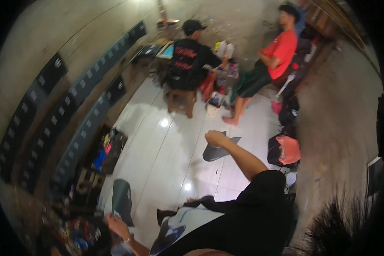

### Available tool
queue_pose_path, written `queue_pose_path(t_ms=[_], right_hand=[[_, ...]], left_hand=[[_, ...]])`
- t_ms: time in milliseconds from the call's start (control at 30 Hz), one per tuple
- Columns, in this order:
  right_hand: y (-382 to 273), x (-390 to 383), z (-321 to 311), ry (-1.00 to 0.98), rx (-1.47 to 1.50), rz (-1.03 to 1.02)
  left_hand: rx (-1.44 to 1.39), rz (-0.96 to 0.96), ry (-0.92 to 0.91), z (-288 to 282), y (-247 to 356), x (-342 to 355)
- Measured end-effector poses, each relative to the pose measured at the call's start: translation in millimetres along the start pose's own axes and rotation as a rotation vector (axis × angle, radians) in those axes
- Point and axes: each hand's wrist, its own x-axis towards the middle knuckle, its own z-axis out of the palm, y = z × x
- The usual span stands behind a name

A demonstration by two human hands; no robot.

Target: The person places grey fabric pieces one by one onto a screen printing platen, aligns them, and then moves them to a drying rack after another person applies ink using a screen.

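My left hand (118, 227), low on the left, is closed on the lower edge of a dark grey flexible sheet (122, 197). That sheet curls upward above the white tiles, with a small pale mark near my fingers. Further ahead and to the right, my right hand (215, 138) reaches out at the end of a bent arm. It grips a second dark grey sheet (217, 154), which has a rounded end and a pointed corner. My right fingers partly cover that sheet's upper edge.
Long rows of dark sheets with pale marks (79, 87) line the left wall. A person in black (185, 59) sits on a wooden stool (181, 102); another in red (281, 51) stands beside. Bags (286, 149) lie right. A cluttered box (109, 149) stands left.
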Motion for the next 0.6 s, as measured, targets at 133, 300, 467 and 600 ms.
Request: queue_pose_path(t_ms=[133,300,467,600], right_hand=[[-8.7,72.7,-58.7,0.173,-0.033,0.01],[-9.5,183.5,-93.8,0.19,-0.037,-0.13],[-73.3,252.3,-226.7,0.407,0.535,-0.373],[-195.6,339.4,-371.3,0.333,0.838,-0.56]], left_hand=[[-0.223,-0.007,0.028,52.4,-15.8,85.6],[-0.111,-0.008,-0.103,101.2,12.7,194.6],[-0.306,-0.026,-0.101,111.0,78.1,296.5],[-0.323,-0.086,-0.016,103.0,73.9,360.8]])
